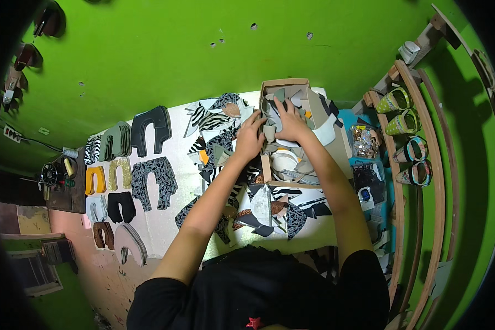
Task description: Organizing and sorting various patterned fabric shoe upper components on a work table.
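My right hand (292, 125) reaches into a brown cardboard box (267, 170) with its fingers spread over loose cut scraps of material (287, 160). These scraps are mostly grey, white and olive, with a few orange bits. At the box's left wall is my left hand (249, 137), its fingers bent slightly and apart, the tips at the edge; nothing shows in its grip. Beside it lies a pale scrap (246, 110). A heap of zebra-print, grey-patterned and black scraps (210, 119) spreads left of the box, and more scraps (261, 203) lie in front.
Stacks of U-shaped cut pieces (150, 129) stand on the table's left part. To the right are a blue container (344, 116) and a clear tub of small metallic parts (364, 140). A wooden rack (432, 165) holds patterned sandals (393, 102). A green wall (176, 49) rises behind.
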Motion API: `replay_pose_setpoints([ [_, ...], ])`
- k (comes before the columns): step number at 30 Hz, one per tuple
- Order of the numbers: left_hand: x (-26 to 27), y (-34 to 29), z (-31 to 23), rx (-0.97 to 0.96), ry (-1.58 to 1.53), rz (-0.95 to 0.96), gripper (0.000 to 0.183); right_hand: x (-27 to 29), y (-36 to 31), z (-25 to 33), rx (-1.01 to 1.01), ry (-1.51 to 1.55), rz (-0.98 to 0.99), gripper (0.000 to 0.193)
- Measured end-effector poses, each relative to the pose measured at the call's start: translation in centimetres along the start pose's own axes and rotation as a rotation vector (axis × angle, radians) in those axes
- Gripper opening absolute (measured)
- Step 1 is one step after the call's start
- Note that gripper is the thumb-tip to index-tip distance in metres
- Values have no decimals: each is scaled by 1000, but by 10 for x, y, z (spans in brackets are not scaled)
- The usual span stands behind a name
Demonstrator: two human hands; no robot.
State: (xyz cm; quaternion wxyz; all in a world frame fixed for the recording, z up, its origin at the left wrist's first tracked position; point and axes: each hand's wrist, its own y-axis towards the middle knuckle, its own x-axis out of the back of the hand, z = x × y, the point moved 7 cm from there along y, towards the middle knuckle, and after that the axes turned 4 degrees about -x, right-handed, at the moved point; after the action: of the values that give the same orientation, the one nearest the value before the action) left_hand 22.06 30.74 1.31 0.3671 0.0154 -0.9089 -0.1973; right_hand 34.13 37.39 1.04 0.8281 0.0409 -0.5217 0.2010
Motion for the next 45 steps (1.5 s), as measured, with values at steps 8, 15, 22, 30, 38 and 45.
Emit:
replay_pose_setpoints([
  [8, 2, -10, 2, 34, -75, -87, 36, -40, 40, -7, -49, -251, -18, 85],
  [15, 5, -16, 5, 68, -74, -76, 35, -15, 48, -21, 39, -257, -377, 37],
  [22, 6, -21, 12, 110, -78, -122, 37, 47, 32, -59, -284, -140, -631, 35],
  [30, -2, -17, 4, 130, -4, -132, 38, -7, 16, -32, -69, 0, -114, 63],
  [38, 0, -24, -1, 99, -3, -163, 39, 67, -38, -23, 202, 214, -429, 33],
  [45, 5, -33, -3, 135, 11, -178, 42, -7, -62, -20, 118, -188, -72, 82],
])
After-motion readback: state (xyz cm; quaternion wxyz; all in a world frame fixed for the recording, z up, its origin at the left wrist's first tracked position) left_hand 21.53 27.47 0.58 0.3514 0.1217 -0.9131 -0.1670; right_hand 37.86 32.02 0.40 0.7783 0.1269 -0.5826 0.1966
